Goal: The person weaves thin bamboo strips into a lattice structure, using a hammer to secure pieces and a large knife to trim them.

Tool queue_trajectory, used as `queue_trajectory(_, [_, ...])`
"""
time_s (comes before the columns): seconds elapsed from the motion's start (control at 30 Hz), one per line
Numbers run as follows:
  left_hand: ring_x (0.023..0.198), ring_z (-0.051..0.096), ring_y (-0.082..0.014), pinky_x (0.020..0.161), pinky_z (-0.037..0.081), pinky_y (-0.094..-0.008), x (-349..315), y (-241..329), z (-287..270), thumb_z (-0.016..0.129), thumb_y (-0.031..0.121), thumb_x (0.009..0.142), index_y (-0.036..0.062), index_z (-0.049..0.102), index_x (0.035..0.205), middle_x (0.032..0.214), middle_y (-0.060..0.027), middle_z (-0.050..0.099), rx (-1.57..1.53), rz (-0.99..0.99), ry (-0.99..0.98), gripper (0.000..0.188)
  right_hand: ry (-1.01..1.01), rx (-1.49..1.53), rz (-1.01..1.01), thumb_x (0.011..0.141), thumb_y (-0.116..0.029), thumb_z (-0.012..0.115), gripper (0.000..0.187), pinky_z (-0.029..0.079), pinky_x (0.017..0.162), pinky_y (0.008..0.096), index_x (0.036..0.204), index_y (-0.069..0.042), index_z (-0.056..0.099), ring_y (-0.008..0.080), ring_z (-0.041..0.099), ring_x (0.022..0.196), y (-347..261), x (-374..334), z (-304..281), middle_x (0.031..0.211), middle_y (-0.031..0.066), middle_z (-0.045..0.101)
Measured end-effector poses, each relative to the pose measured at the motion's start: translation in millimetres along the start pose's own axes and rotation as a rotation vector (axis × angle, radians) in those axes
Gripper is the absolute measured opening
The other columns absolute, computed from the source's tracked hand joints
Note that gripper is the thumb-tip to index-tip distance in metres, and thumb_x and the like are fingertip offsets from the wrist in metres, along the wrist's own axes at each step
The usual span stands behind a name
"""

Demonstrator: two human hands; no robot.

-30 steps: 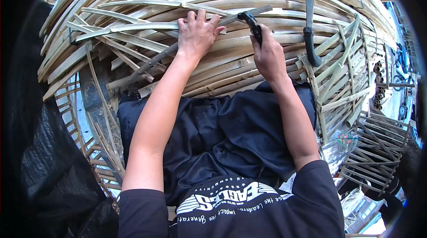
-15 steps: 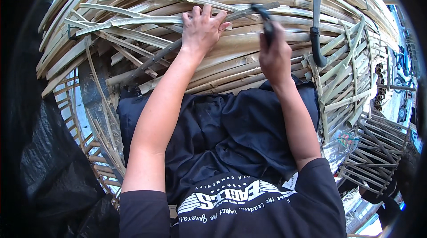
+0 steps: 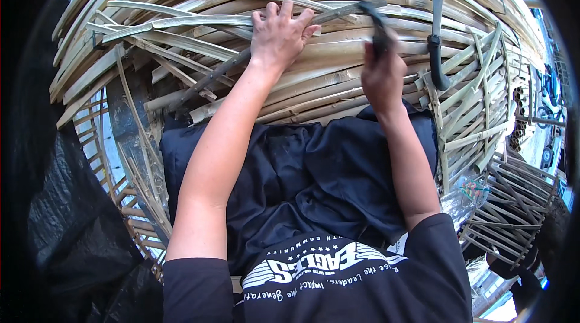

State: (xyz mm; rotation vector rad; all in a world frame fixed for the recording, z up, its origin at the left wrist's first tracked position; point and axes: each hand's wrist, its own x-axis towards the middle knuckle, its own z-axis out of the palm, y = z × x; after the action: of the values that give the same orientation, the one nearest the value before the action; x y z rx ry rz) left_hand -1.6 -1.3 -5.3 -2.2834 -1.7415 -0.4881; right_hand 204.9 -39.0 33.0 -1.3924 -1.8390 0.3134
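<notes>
My left hand [image 3: 279, 36] is pressed over a long dark stick [image 3: 226, 68], its fingers bent across it. The stick slants up to the right from near my lap, over a bed of split bamboo strips [image 3: 329, 51]. Several pale, thinner strips [image 3: 205, 20] cross loosely beside and under the left hand. Blurred by motion, my right hand [image 3: 385, 72] grips the handle of a black hammer [image 3: 379, 30]. The hammer's head is up by the stick's far right end; whether they touch cannot be made out.
A machete [image 3: 436, 33] with a black handle lies on the bamboo at the right. Beyond it stands a woven bamboo lattice [image 3: 474, 99], with a slatted bamboo frame [image 3: 507, 214] lower right. Black plastic sheeting [image 3: 66, 214] hangs at the left. Dark cloth [image 3: 302, 166] covers my lap.
My right hand and the hammer have shifted a little right and down. The left hand stays on the stick. The whole view has moved slightly.
</notes>
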Motion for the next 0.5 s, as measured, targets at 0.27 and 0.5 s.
queue_trajectory(0.27, [0.092,0.053,-0.0255,0.075,0.039,-0.0454,-0.1,-1.0,1.5,0.052,0.051,0.09,0.0264,0.061,0.108,0.099,-0.0036,0.053,0.022,0.003,0.041,0.032,-0.367,-0.274,0.123,0.089,-0.009,0.063,0.035,0.05,0.062,0.0479,0.12,-0.005,0.046,0.0448,0.062,0.077,-5.2,9.1,-0.6,0.085,0.0231,0.064])
queue_trajectory(0.5, [0.096,0.053,-0.0275,0.079,0.039,-0.0481,1.4,0.4,-3.0,0.051,0.049,0.091,0.0246,0.061,0.109,0.102,-0.0054,0.054,-0.024,-0.026,-0.009,0.032,-0.191,-0.137,0.091,0.09,-0.013,0.062,0.034,0.048,0.059,0.0508,0.12,-0.008,0.047,0.046,0.061,0.076,-3.1,5.6,-3.1,0.081,0.0263,0.062])
